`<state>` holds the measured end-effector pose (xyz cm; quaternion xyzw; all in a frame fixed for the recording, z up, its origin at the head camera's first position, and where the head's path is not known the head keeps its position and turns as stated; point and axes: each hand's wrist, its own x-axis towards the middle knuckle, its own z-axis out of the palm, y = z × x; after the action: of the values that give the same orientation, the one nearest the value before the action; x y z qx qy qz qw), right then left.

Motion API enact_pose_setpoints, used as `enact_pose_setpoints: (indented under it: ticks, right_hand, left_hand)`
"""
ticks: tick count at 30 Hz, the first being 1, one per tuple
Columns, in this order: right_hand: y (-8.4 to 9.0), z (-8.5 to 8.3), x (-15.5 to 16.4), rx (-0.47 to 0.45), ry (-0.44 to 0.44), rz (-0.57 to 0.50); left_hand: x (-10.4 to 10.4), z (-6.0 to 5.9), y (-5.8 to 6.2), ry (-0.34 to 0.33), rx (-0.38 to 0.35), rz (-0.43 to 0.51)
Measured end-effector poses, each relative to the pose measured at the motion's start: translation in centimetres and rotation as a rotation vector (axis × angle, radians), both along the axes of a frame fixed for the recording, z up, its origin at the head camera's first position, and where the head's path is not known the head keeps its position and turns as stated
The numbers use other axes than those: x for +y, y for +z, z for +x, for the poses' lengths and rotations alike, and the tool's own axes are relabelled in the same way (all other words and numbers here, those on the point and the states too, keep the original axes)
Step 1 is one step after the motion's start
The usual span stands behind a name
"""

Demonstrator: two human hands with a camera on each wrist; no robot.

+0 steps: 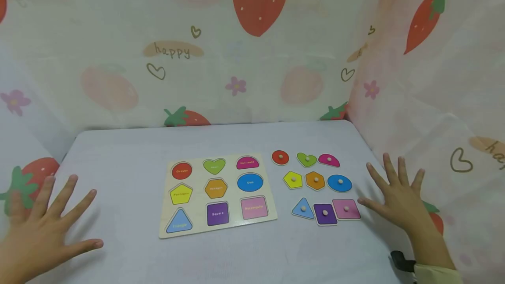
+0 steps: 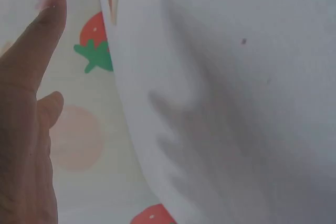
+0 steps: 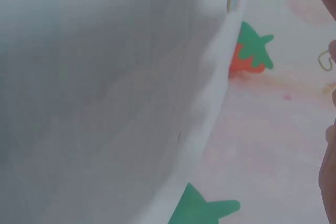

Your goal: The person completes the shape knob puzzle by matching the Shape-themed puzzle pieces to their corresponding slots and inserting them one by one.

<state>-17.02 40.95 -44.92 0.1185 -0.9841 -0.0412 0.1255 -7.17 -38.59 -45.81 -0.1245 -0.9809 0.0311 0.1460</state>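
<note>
**Hands spread wide beside a shape puzzle**

Fingers straight and splayed, holding nothing: the left hand (image 1: 37, 231) hovers low at eight o'clock of the surface (image 1: 130, 152), the right hand (image 1: 396, 200) at four o'clock. The right hand's fingers (image 1: 367, 205) reach nearest the pink square piece (image 1: 346, 209), just beside it but apart. That piece closes a loose three-by-three set of knobbed pieces at three o'clock of the puzzle board (image 1: 217, 194): red circle (image 1: 280, 157), green heart (image 1: 306, 159), magenta half-round (image 1: 328, 160), yellow pentagon (image 1: 293, 179), orange hexagon (image 1: 315, 180), blue oval (image 1: 339, 183), blue triangle (image 1: 303, 208), purple square (image 1: 325, 214). The board lies at the centre, all nine labelled recesses unfilled.

The likely trouble: the pieces sit close together, so a broad reach could nudge a neighbour out of line. The strawberry-print curtain (image 1: 252, 43) hangs close at twelve and three o'clock, crowding the right hand's side. Nothing lies between pieces and board. Both wrist views show only pale surface, curtain and a finger's edge.
</note>
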Motion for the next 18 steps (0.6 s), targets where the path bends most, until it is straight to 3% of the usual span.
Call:
enact_pose_setpoints:
  ticks: [11, 18]
  right_hand:
    - [0.3, -0.7, -1.9, 0.055, 0.006, -0.085]
    - [0.4, -1.7, -3.4, 0.095, 0.018, -0.138]
  left_hand:
    - [2.4, -0.1, -1.3, -0.024, -0.074, 0.060]
    - [4.5, -1.0, -1.6, -0.031, -0.111, 0.101]
